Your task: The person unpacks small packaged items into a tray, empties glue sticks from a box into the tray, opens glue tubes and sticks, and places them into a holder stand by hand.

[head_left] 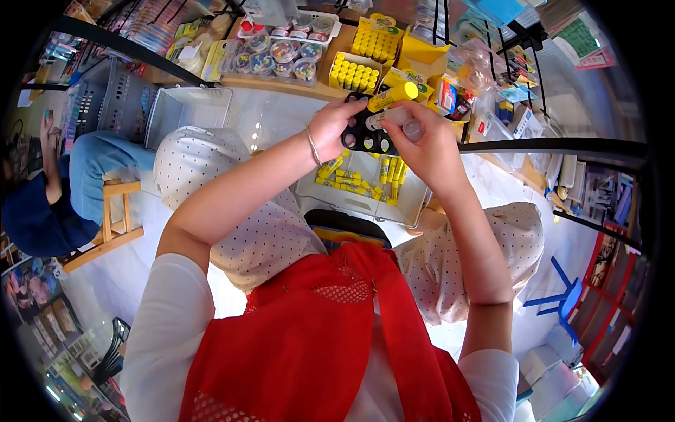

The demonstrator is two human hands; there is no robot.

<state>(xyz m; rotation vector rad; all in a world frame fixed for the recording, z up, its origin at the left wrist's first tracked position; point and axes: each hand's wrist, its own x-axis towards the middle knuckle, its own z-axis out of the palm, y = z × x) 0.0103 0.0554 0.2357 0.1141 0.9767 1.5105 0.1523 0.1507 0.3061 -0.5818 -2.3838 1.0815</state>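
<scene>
My left hand (333, 128) grips the left end of a black holder with round holes (367, 139). A yellow glue stick (392, 96) stands tilted at the holder's far side. My right hand (424, 138) has its fingers closed around a clear, whitish tube (387, 118) over the holder; a round translucent end (412, 129) shows by the fingers. Below the holder, a pale bin (341, 202) on the floor contains several yellow glue sticks (349, 181).
A wooden shelf (281, 86) carries boxes of yellow sticks (354, 72) and round tubs of coloured pieces (283, 53). An empty grey bin (188, 107) is at the left. Another person (46, 204) sits on a wooden stool (121, 211). A blue chair (567, 301) stands right.
</scene>
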